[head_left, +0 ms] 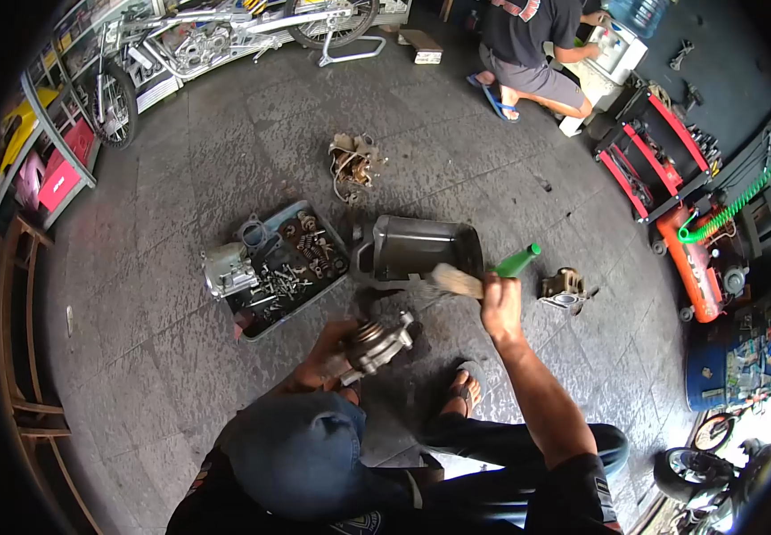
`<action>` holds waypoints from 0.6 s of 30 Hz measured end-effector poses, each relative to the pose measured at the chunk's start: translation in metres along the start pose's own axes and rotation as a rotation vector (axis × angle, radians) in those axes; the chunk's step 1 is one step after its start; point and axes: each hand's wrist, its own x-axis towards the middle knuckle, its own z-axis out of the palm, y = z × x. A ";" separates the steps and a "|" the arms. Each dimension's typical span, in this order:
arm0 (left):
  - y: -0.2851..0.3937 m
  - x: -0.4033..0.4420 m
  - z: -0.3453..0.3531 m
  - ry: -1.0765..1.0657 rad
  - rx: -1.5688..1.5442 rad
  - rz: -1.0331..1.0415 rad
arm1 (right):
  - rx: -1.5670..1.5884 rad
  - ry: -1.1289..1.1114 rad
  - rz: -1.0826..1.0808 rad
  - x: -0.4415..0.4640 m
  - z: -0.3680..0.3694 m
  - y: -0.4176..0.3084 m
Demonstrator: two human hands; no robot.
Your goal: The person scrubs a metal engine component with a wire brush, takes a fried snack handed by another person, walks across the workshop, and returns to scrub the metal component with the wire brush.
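My left hand (319, 354) is closed around a grey metal engine part (378, 346), which has a ribbed round section and projecting stubs. I hold it low, just in front of my left knee. My right hand (502, 308) grips a brush (459, 281) with pale bristles and a green handle. The bristles point left, above the near edge of a dark rectangular pan (477, 245); they are apart from the engine part. Dark liquid seems to lie in the pan. Left of it, a tray (265, 332) holds bolts, springs and other small metal parts.
A silver engine casing (229, 269) rests at the tray's left side. Dirty engine parts (356, 167) lie beyond the pan, and a brass-coloured part (564, 286) sits to the right. Another person (533, 53) crouches by a water dispenser. A red tool cart (657, 152) stands far right.
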 end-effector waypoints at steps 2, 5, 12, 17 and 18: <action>-0.003 0.001 0.007 0.051 -0.590 -0.219 | 0.048 0.198 -0.094 0.013 -0.012 -0.021; -0.021 0.002 0.003 0.048 -0.667 -0.256 | 0.296 0.211 -0.137 0.039 -0.031 -0.082; -0.033 -0.009 -0.015 0.300 -0.059 -0.239 | 0.310 0.155 0.329 0.006 -0.009 -0.040; -0.053 -0.009 -0.007 0.363 -1.394 -0.477 | 0.292 0.243 -0.111 0.024 0.012 -0.083; -0.035 -0.005 -0.007 0.280 -1.028 -0.427 | 0.298 0.132 0.080 0.006 0.027 -0.063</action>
